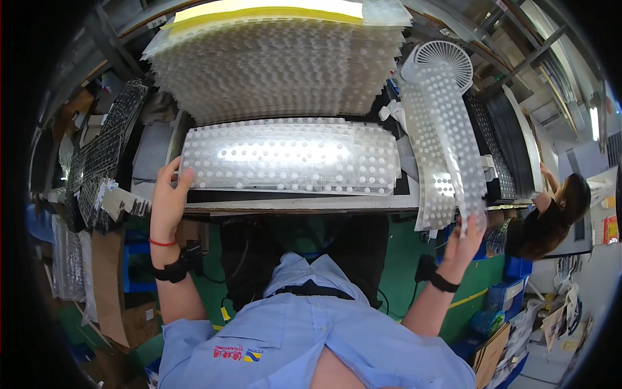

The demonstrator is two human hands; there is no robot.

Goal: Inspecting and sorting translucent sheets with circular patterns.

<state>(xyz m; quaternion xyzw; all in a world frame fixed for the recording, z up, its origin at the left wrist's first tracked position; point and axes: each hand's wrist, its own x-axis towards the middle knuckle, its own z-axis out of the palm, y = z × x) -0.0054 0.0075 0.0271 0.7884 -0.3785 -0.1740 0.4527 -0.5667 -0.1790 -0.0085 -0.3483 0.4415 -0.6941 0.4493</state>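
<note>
Clear plastic sheets dotted with round white bumps [291, 155] lie stacked flat in front of me, light glaring off the middle. My left hand [170, 194] is at their left end, thumb on top and fingers curled round the edge. On the right, my right hand [465, 243] pinches the near end of a long, narrow dotted clear strip [457, 136]. That strip slants away from me, above another pile of dotted strips [424, 142]. Part of the pile is covered by the strip.
A tall stack of translucent sheets [278, 71] topped with yellow rises behind the work surface. A white round fan [447, 61] stands at the back right. Black gridded trays [107, 142] lie at the left. Another person [551, 217] is at the far right.
</note>
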